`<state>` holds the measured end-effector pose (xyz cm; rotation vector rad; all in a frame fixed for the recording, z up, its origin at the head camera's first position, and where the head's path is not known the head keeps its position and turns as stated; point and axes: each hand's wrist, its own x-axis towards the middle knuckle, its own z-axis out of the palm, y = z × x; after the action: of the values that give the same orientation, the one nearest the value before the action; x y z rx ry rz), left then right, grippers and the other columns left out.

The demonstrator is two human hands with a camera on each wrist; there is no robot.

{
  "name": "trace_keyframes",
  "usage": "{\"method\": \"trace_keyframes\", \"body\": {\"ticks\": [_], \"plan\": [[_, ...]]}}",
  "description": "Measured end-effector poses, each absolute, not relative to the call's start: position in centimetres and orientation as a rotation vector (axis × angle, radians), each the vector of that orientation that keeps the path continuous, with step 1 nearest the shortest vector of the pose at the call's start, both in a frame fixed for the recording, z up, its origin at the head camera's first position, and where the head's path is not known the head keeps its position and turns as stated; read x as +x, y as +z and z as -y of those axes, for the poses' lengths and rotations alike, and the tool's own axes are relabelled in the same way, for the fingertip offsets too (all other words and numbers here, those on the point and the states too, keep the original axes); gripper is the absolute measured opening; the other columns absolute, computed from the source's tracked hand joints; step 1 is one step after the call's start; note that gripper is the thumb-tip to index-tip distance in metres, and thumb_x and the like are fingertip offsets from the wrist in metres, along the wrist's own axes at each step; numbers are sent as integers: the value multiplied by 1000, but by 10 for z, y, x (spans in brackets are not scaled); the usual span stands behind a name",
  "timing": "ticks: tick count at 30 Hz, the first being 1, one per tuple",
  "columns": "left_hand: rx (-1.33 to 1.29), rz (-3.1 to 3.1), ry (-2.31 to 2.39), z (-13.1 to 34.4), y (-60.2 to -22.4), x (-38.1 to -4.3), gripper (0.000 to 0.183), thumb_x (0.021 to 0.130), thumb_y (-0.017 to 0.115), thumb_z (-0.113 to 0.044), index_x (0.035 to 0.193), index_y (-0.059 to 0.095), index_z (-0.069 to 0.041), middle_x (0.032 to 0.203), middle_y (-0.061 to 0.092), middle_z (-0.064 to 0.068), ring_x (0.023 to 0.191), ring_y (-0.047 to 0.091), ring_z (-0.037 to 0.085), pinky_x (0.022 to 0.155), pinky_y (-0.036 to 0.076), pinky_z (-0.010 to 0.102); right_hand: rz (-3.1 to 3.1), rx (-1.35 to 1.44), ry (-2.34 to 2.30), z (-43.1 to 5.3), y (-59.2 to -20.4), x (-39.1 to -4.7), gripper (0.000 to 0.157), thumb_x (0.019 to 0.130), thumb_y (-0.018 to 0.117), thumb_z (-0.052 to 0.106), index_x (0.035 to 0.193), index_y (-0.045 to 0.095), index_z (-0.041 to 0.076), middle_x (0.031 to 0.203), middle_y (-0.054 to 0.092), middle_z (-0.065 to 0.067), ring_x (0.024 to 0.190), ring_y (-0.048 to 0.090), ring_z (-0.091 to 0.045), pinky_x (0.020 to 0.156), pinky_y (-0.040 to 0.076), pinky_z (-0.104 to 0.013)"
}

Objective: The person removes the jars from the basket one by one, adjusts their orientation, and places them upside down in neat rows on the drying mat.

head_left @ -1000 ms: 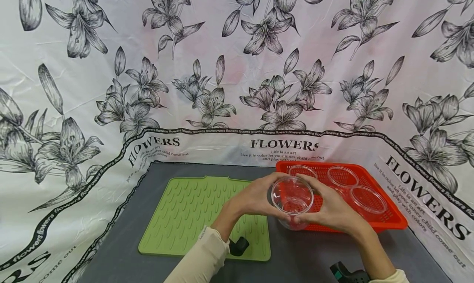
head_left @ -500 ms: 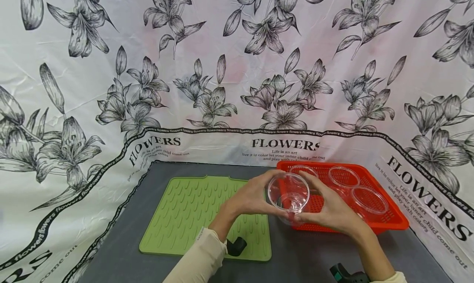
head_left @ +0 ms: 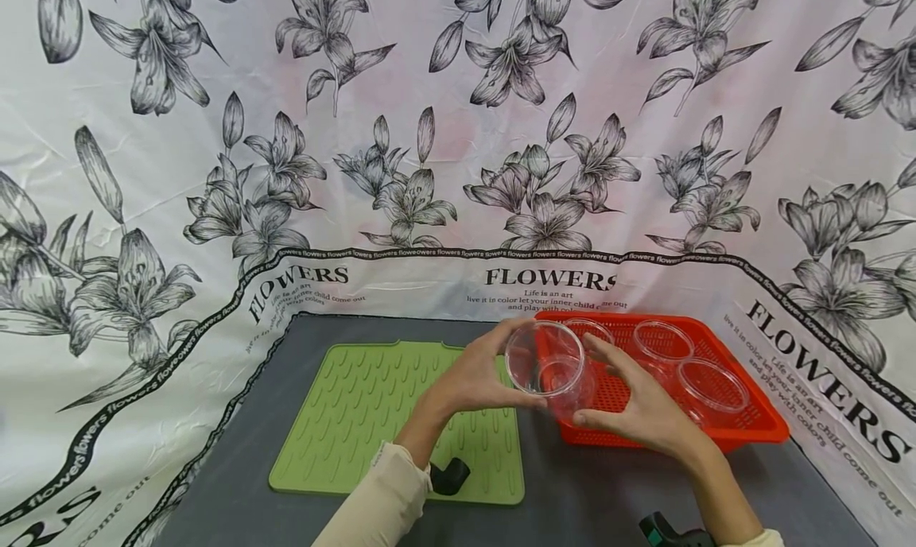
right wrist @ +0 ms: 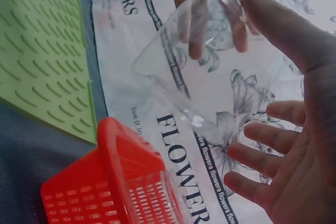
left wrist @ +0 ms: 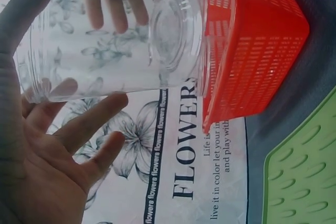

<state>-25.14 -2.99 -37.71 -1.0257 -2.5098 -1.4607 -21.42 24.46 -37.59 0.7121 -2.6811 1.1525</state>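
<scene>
Can pass over the green mat on the left; rightward, meets the clear cup between left hand and right hand, then the red basket holding clear containers.

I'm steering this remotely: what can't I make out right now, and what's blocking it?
- Head view: the lower part of the rear-left clear cup in the red basket, behind the right hand and held clear jar.
- Head view: part of the green mat, covered by the left arm.
- Head view: the black wrist device, cut off by the bottom edge.
- Right wrist view: thumb-to-jar contact; the thumb overlaps the jar.
</scene>
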Motion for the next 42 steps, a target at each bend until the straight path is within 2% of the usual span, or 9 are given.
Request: {"method": "trace_keyframes", "body": {"ticks": [4, 10, 16, 19, 25, 27, 33, 38, 42], "plan": [[-1031, 2453, -1546, 32, -376, -249, 107, 70, 95, -36, 155, 32, -44, 157, 46, -7, 131, 62, 27, 105, 51, 51, 2668, 719, 1197, -245, -381, -218, 101, 79, 87, 30, 161, 29, 24, 154, 47, -20, 131, 51, -50, 96, 48, -72], [-1043, 2356, -1679, 33, -376, -248, 100, 73, 94, -25, 153, 35, -38, 156, 42, -12, 134, 59, 22, 98, 56, 37, 2649, 720, 1347, -246, -391, -223, 102, 84, 83, 24, 164, 20, 24, 159, 40, -21, 132, 52, -49, 101, 45, -73], [-1076, 2287, -1772, 32, -376, -247, 100, 75, 91, -17, 153, 33, -41, 160, 40, 0, 138, 56, 27, 93, 58, 30, 2608, 724, 1627, -251, -401, -227, 99, 90, 76, 19, 165, 11, 20, 165, 28, -25, 141, 42, -54, 98, 57, -54], [-1097, 2257, -1785, 32, -376, -247, 100, 75, 91, -15, 153, 33, -38, 159, 41, 3, 139, 55, 28, 94, 58, 30, 2578, 707, 1751, -251, -406, -228, 95, 92, 73, 20, 164, 12, 20, 162, 31, -26, 141, 40, -57, 90, 62, -44], [-1108, 2210, -1820, 31, -378, -247, 102, 75, 89, -11, 155, 31, -33, 157, 43, -6, 140, 54, 31, 99, 56, 34, 2538, 679, 1885, -248, -410, -229, 90, 95, 70, 23, 164, 12, 21, 160, 32, -28, 139, 43, -58, 93, 61, -45], [-1109, 2203, -1824, 31, -378, -247, 102, 75, 89, -10, 156, 30, -33, 158, 43, -6, 140, 54, 31, 102, 54, 37, 2526, 673, 1918, -248, -411, -229, 89, 95, 69, 27, 163, 13, 22, 159, 33, -27, 138, 47, -51, 94, 60, -42], [-1126, 2159, -1843, 31, -380, -246, 102, 75, 89, -5, 156, 30, -26, 161, 41, 8, 139, 55, 29, 104, 52, 43, 2388, 745, 2120, -245, -416, -230, 83, 100, 65, 27, 163, 13, 21, 155, 40, -16, 128, 61, -13, 98, 57, -32], [-1136, 2113, -1875, 31, -380, -245, 100, 74, 88, -3, 155, 32, -24, 160, 42, 6, 139, 55, 25, 104, 52, 37, 2244, 833, 2291, -240, -417, -229, 75, 103, 58, 28, 163, 14, 17, 148, 51, 0, 126, 66, -20, 101, 56, -37], [-1147, 2091, -1903, 31, -381, -245, 99, 75, 87, -3, 154, 33, -28, 160, 42, 1, 140, 53, 32, 103, 53, 36, 2117, 873, 2449, -234, -416, -227, 72, 106, 52, 33, 162, 12, 12, 148, 52, 2, 127, 65, -22, 104, 55, -39]]}}
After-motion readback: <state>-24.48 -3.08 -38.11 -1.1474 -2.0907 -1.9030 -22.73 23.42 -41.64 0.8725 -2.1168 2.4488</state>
